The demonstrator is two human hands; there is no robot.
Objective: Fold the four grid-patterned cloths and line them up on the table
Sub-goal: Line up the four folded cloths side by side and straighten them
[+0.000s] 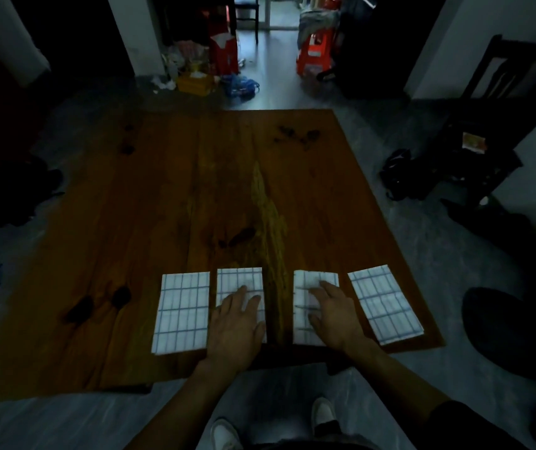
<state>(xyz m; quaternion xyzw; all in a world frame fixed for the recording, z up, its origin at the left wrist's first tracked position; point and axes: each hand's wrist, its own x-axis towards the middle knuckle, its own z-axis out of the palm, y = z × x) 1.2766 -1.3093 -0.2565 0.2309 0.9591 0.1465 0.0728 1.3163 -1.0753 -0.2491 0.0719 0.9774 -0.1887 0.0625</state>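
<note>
Four folded white cloths with blue grid lines lie in a row near the front edge of the wooden table [195, 177]. The leftmost cloth [182, 311] and the rightmost cloth [385, 303] lie untouched. My left hand [235, 326] rests flat, fingers spread, on the second cloth [239, 279]. My right hand [333, 315] lies flat on the third cloth [315, 279]. Neither hand grips anything. A gap of bare wood separates the two middle cloths.
A dark chair [487, 131] stands to the right of the table. Red stools [313, 55], a yellow box [195, 82] and bags clutter the floor beyond the far edge. My shoes [323, 414] show on the grey floor below.
</note>
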